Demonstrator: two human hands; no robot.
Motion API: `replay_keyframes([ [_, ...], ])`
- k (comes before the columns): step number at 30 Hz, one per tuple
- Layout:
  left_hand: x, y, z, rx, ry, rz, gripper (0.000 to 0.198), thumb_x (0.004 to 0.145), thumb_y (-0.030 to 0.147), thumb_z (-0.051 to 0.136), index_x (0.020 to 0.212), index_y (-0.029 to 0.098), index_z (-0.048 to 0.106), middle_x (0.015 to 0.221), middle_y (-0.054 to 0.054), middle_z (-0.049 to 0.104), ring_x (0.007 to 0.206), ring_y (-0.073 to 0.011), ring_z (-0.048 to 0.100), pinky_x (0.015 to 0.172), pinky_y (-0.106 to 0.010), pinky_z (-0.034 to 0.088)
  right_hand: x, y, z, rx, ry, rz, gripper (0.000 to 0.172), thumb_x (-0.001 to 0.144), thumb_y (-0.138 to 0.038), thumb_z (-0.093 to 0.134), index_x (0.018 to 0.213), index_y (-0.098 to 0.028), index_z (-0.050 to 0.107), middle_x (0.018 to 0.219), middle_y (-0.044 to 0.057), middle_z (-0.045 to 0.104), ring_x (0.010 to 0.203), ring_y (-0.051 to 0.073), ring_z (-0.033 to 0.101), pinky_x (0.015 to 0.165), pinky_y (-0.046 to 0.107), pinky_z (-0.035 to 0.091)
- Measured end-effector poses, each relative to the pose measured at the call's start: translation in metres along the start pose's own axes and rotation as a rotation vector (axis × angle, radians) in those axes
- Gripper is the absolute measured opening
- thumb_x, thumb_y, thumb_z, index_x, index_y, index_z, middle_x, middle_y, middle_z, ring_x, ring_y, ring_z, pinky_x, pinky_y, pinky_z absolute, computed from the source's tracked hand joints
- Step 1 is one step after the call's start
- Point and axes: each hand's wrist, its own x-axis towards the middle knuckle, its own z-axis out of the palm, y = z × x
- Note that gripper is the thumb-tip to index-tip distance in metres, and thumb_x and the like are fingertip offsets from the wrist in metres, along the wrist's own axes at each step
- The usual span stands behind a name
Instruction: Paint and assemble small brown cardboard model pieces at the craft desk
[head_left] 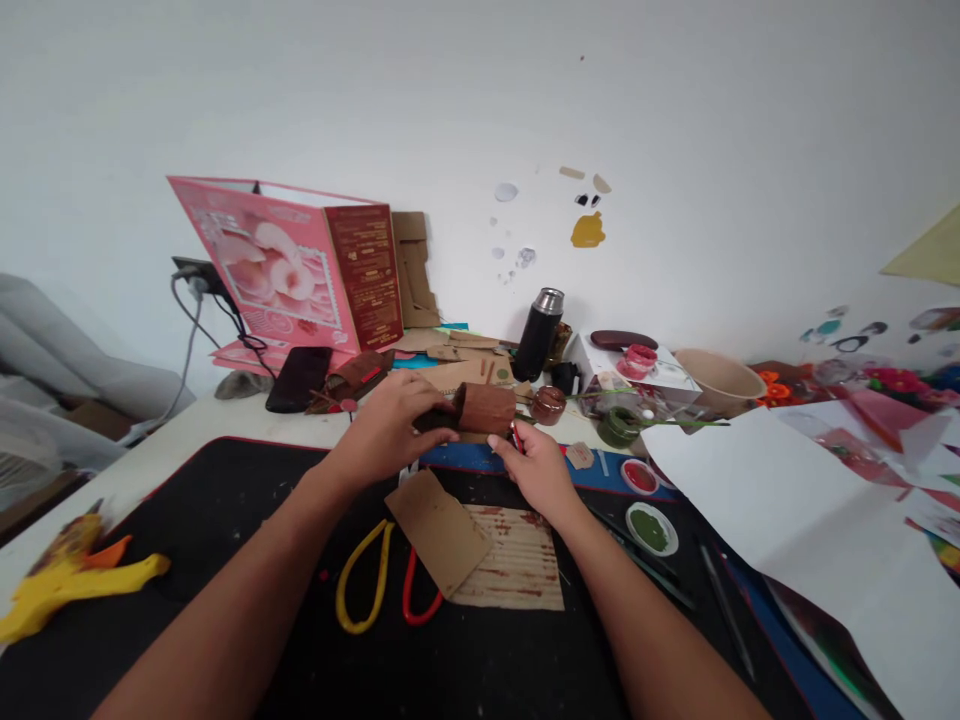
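Observation:
My left hand (391,420) is closed around a brown painted cardboard roll (484,408), holding it above the black mat (225,500). My right hand (534,468) sits just below the roll's right end, fingers pinched on a thin red-tipped stick or brush (516,436). Under my hands lie a plain cardboard piece (437,530) and a corrugated sheet smeared with brown paint (517,570). Scissors with yellow and red handles (382,590) rest beside them.
Paint lids with red (640,476) and green (651,528) sit right of my hands, with a brown paint jar (548,404) and black flask (538,335) behind. A pink box (289,265) stands at the back left. White paper (787,500) covers the right; a yellow glue gun (71,580) lies left.

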Motion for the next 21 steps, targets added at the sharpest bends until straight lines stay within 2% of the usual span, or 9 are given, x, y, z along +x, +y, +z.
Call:
replay_keyframes([
  [3,-0.001,0.002,0.002,0.021,-0.059,0.000,0.022,0.087,0.035,0.083,0.102,0.021,0.075,0.103,-0.008,0.076,0.109,-0.0308,0.062,0.098,-0.047,0.048,-0.001,-0.001,0.003,-0.032,0.008,-0.023,0.029,0.094,-0.049,0.061,0.082,-0.022,0.062,0.060,-0.005,0.049,0.060,0.018,0.046,0.058,0.028,0.037],
  [6,-0.002,0.000,0.006,0.009,-0.125,-0.013,0.015,0.088,0.032,0.082,0.088,0.020,0.073,0.090,-0.007,0.073,0.099,-0.0290,0.062,0.087,-0.042,0.050,-0.003,-0.002,0.004,-0.079,0.011,-0.059,0.027,0.095,-0.046,0.060,0.085,-0.021,0.065,0.066,-0.002,0.057,0.067,0.019,0.050,0.063,0.029,0.040],
  [10,-0.003,-0.002,0.012,0.012,-0.161,0.020,0.018,0.088,0.028,0.081,0.076,0.021,0.070,0.082,-0.005,0.071,0.093,-0.0273,0.062,0.084,-0.041,0.048,-0.004,-0.002,0.005,-0.147,0.006,-0.081,0.024,0.097,-0.040,0.059,0.089,-0.020,0.068,0.072,-0.001,0.061,0.070,0.019,0.052,0.067,0.029,0.040],
  [13,-0.002,-0.003,0.014,0.016,-0.170,0.047,0.021,0.088,0.026,0.080,0.070,0.021,0.070,0.079,-0.005,0.070,0.090,-0.0262,0.062,0.083,-0.040,0.047,-0.004,-0.001,0.006,-0.202,-0.008,-0.072,0.023,0.097,-0.038,0.060,0.084,-0.020,0.067,0.070,-0.002,0.060,0.067,0.017,0.050,0.065,0.028,0.037],
  [17,-0.001,-0.011,0.011,-0.024,-0.139,0.043,0.014,0.088,0.024,0.078,0.075,0.021,0.075,0.079,-0.004,0.071,0.086,-0.0242,0.061,0.082,-0.038,0.046,-0.006,-0.006,0.005,-0.260,-0.043,-0.096,0.025,0.099,-0.037,0.062,0.082,-0.020,0.066,0.073,-0.001,0.064,0.067,0.017,0.054,0.064,0.028,0.035],
  [19,-0.002,-0.019,0.008,-0.060,-0.100,0.031,0.009,0.090,0.027,0.076,0.083,0.022,0.079,0.083,-0.005,0.073,0.088,-0.0242,0.061,0.083,-0.037,0.046,-0.008,-0.012,0.002,-0.290,-0.037,-0.124,0.024,0.101,-0.038,0.061,0.089,-0.020,0.070,0.075,0.001,0.070,0.070,0.019,0.060,0.066,0.028,0.038],
  [21,-0.003,-0.029,0.003,-0.088,-0.092,0.034,0.016,0.093,0.031,0.072,0.083,0.022,0.080,0.082,-0.005,0.074,0.088,-0.0242,0.061,0.085,-0.038,0.047,-0.010,-0.020,-0.003,-0.281,0.011,-0.151,0.021,0.102,-0.037,0.061,0.105,-0.020,0.074,0.090,0.006,0.078,0.082,0.024,0.069,0.073,0.030,0.043],
])
